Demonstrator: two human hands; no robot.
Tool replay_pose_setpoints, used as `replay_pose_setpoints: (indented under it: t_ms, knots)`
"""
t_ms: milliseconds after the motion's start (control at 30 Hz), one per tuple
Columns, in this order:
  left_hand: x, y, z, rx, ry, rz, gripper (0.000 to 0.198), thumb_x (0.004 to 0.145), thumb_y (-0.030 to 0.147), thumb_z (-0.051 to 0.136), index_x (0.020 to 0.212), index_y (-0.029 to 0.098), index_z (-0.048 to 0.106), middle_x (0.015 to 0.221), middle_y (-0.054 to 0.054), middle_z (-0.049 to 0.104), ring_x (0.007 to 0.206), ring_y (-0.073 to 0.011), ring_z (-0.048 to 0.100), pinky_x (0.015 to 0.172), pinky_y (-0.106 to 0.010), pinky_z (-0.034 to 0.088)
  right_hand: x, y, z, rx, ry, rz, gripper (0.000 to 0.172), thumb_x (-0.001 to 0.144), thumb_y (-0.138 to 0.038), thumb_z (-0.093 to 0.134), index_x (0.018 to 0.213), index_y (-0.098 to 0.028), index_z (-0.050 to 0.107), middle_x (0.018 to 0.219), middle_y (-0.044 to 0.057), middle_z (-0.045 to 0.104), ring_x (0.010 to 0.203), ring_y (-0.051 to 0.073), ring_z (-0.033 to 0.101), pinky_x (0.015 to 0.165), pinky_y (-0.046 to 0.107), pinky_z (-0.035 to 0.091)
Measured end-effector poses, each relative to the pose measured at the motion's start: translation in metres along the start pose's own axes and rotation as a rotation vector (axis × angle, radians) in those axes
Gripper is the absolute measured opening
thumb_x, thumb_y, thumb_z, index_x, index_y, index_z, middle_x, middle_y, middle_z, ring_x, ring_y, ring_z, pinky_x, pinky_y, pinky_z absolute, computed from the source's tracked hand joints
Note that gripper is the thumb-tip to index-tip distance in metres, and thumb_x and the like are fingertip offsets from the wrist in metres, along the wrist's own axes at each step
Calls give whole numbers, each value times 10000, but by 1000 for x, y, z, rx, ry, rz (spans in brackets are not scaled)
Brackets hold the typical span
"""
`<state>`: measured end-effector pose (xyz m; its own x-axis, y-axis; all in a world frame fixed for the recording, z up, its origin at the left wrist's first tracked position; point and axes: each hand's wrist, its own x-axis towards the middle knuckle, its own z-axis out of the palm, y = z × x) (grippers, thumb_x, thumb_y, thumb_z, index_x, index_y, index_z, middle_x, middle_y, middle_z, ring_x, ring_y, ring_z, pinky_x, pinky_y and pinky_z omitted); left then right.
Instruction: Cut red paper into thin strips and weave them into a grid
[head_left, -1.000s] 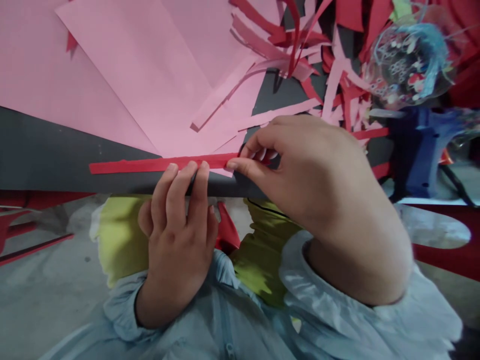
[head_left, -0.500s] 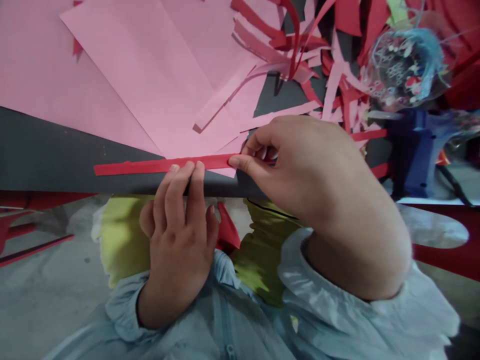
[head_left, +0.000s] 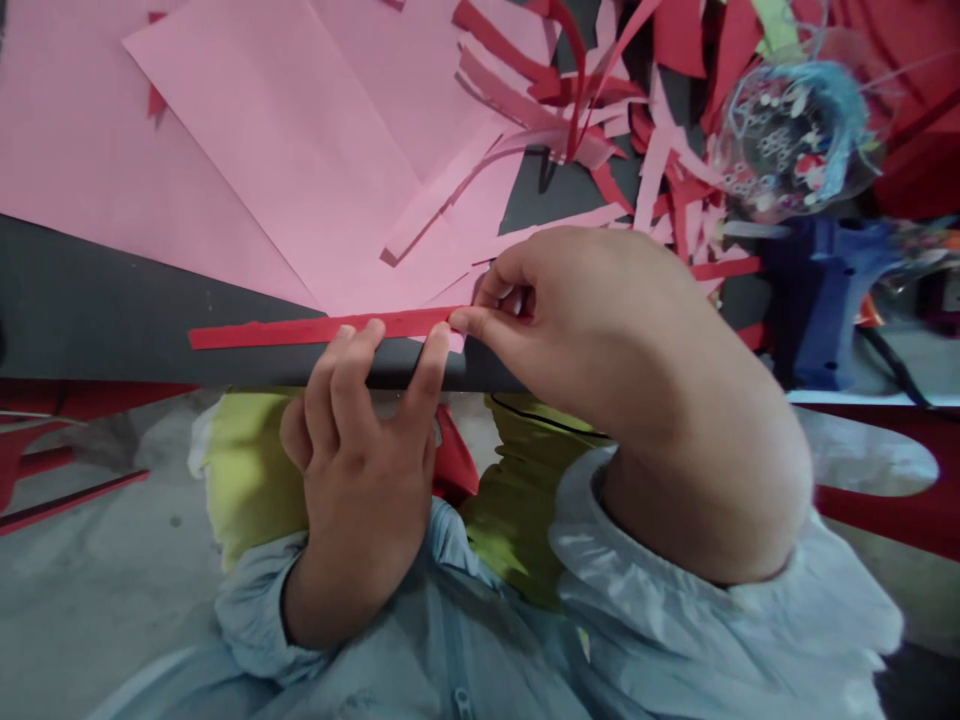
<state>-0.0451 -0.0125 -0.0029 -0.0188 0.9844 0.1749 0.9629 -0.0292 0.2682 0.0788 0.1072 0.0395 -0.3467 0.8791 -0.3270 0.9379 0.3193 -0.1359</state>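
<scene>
A long red paper strip (head_left: 300,330) lies along the near edge of the dark table (head_left: 90,310). My right hand (head_left: 600,340) pinches the strip's right end between thumb and curled fingers. My left hand (head_left: 360,440) reaches up from below the edge, its fingertips resting on the strip's lower side and slightly spread. The part of the strip inside the right hand is hidden.
Large pink paper sheets (head_left: 262,150) cover the table's far left. A heap of pink and red cut strips (head_left: 600,120) lies behind my right hand. At the far right are a clear ball with blue filaments (head_left: 795,130) and a blue tool (head_left: 817,300). Grey floor lies below.
My left fingers have spread, the one furthest right sliding right toward the right hand. The right hand has shifted slightly left along the strip.
</scene>
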Motion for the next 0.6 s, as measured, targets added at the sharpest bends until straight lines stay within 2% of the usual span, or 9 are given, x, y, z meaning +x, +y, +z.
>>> replay_pose_setpoints:
  t_ms: [167, 400, 600]
  knots:
    - [-2, 0, 4, 34, -10, 15, 544, 904, 193, 586, 1426, 321, 504, 1471, -145, 498, 1365, -328, 463, 1048, -489, 329, -1, -2, -2, 12, -6, 13, 163, 840, -279, 549, 721, -211, 637, 799, 106, 711, 780, 285, 650, 608, 370, 352]
    - [-4, -2, 6, -15, 10, 81, 515, 916, 234, 540, 1420, 140, 494, 1436, -120, 572, 1354, -292, 484, 1075, -415, 236, -10, -1, 4, 14, 122, -34, 188, 864, -263, 545, 751, -211, 685, 813, 101, 728, 804, 294, 664, 633, 370, 404]
    - [-6, -6, 4, -44, -8, 97, 508, 930, 206, 509, 1432, 133, 471, 1465, -88, 550, 1369, -264, 473, 1131, -398, 169, -12, -5, 2, 11, 115, -46, 183, 854, -232, 545, 727, -205, 674, 790, 102, 716, 786, 307, 653, 617, 380, 384]
